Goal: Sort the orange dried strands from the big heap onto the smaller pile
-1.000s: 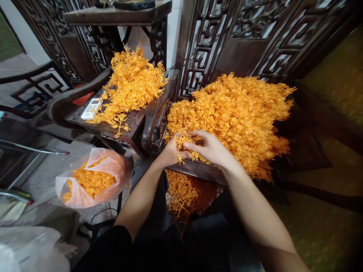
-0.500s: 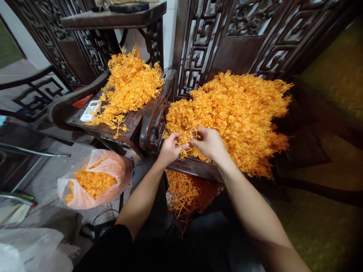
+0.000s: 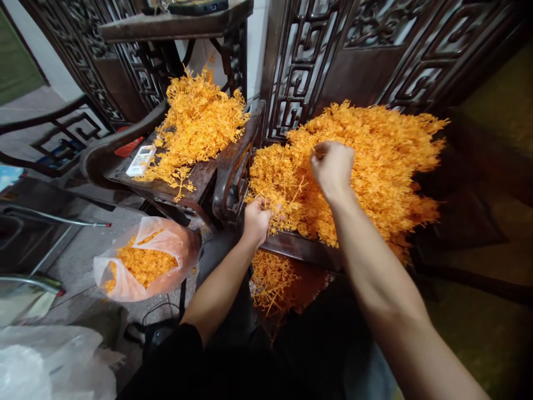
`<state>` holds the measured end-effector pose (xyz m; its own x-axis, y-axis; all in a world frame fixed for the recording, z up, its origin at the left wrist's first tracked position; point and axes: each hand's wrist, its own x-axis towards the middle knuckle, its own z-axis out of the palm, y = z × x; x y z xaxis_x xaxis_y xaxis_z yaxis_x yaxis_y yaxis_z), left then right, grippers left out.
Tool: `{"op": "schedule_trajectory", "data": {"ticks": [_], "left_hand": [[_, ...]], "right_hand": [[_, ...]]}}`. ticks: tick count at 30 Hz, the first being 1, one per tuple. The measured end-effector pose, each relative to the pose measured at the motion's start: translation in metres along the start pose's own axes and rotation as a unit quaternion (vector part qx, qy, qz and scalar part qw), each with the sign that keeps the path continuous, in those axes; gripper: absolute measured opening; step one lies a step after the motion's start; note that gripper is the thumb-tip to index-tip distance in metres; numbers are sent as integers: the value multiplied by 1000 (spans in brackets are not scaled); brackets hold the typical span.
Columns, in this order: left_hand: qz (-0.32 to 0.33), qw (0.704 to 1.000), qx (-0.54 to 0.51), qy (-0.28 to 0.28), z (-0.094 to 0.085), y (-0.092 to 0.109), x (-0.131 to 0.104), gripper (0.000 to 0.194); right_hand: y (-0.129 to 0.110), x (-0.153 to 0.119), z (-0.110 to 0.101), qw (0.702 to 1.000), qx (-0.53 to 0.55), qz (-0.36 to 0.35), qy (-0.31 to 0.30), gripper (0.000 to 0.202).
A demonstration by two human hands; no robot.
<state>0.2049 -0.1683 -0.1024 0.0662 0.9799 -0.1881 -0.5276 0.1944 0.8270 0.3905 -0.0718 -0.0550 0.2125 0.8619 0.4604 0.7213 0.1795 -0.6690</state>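
A big heap of orange plastic sprigs [image 3: 366, 161] covers the dark wooden seat [image 3: 300, 250] in front of me. My left hand [image 3: 256, 219] pinches one thin orange sprig [image 3: 287, 200] at the heap's near left edge. My right hand [image 3: 333, 166] is a closed fist raised over the heap's middle, with a small orange piece at its fingertips. A smaller pile of sprigs [image 3: 195, 125] lies on the wooden chair [image 3: 195, 178] to the left. More loose sprigs [image 3: 270, 278] lie under the seat's front.
An orange plastic bag of small orange pieces [image 3: 144, 264] stands open on the floor at left. A white remote [image 3: 140, 160] lies on the left chair. Carved dark wood panels [image 3: 300, 61] rise behind. White plastic sheeting [image 3: 50, 361] lies at bottom left.
My right hand has pulled away from the left one, up and to the right over the heap. The left hand stays at the heap's edge with the sprig.
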Motion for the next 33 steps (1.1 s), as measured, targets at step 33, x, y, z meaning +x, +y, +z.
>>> {"op": "schedule_trajectory", "data": {"ticks": [33], "left_hand": [[82, 995, -30, -49, -5, 7, 8, 45]], "right_hand": [[-72, -96, -39, 974, -38, -152, -160, 19]]}}
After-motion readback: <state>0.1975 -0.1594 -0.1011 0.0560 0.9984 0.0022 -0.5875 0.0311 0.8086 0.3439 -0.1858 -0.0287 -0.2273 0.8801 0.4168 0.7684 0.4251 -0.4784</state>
